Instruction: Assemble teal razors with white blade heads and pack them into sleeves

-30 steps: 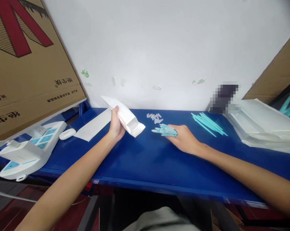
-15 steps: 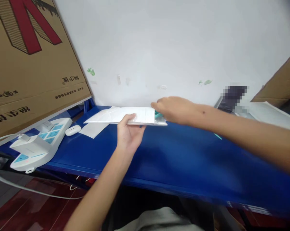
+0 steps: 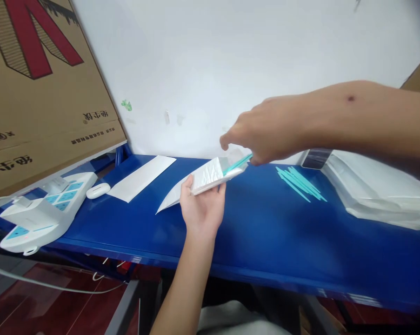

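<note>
My left hand (image 3: pixel 203 207) grips a white packet (image 3: pixel 208 176) from below, thumb on its top face, above the blue table (image 3: pixel 258 242). Turquoise strips (image 3: pixel 236 164) stick out of the packet's right end. My right hand (image 3: pixel 253 135) is just above and right of that end, with its fingers curled; whether it pinches the strips or the clear film there is hard to make out. More turquoise strips (image 3: pixel 300 184) lie in a loose pile on the table at the right. A flat white paper strip (image 3: pixel 143 178) rests at the left.
At the left stand a power strip (image 3: pixel 66 204) with plugs, a small white case (image 3: pixel 98 190) and a large cardboard box (image 3: pixel 49 102). White plastic bags (image 3: pixel 380 190) and a dark phone (image 3: pixel 316 158) lie at the right. A white wall (image 3: pixel 196 70) rises behind.
The packet has tilted and moved off the paper strip, its right end raised. My right hand has lifted slightly, and the view has shifted, bringing the turquoise pile into sight.
</note>
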Available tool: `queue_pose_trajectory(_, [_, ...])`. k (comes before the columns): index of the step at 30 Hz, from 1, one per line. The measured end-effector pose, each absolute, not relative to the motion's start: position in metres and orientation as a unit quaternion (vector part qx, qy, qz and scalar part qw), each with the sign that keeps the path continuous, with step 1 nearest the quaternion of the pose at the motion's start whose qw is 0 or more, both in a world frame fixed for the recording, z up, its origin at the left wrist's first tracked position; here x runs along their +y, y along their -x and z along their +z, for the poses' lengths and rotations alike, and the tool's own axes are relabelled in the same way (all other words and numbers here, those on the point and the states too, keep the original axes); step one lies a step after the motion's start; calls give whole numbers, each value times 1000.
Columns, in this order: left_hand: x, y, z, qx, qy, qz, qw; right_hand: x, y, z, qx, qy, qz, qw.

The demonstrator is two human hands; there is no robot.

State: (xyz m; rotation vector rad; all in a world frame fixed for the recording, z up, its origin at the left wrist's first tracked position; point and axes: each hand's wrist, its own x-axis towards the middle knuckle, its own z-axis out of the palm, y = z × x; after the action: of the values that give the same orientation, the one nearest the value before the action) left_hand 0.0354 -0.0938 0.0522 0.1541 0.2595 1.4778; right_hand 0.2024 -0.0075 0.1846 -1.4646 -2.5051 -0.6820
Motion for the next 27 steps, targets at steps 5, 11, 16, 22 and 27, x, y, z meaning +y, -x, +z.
queue_pose_trajectory(5, [-103,-47,36,147,-129,650,734,-43,-221,205,-844,523,-74,-87])
queue_pose_trajectory(11, [-113,-63,29,128,-151,646,737,-18,-257,183,-807,583,-44,83])
queue_pose_trajectory(16, [-117,-68,31,120,-138,660,728,-48,-238,186,-826,563,12,6])
queue_pose_trajectory(22, [-121,-74,30,122,-93,653,742,-89,-206,177,-879,467,33,-84])
queue_pose_trajectory(27, [-124,-79,28,112,-96,636,757,-92,-208,163,-893,444,41,-60])
